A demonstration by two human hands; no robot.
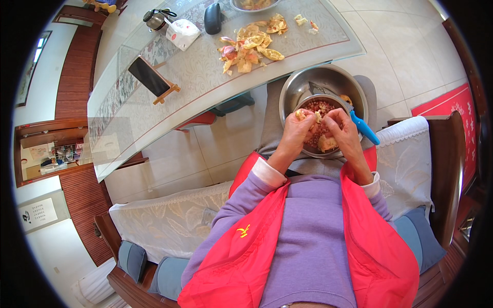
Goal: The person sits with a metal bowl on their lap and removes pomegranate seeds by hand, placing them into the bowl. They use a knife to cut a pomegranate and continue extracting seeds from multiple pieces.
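My left hand pinches a pale yellow piece of pomegranate peel above a small steel bowl. Across from it, my right hand has its thumb and fingertips drawn close together; its grip is partly hidden. A scrap of pale pith shows between the two hands. Loose red pomegranate seeds fill much of the small bowl. Under my right fingers is a larger pomegranate chunk; whether they grip it, I cannot tell. The small bowl sits inside a large steel bowl on my lap.
A knife with a blue handle sticks out over the large bowl's right rim. On the glass-topped table lie a heap of pomegranate peel, a propped smartphone, a black case, a white plastic bag and a metal flask.
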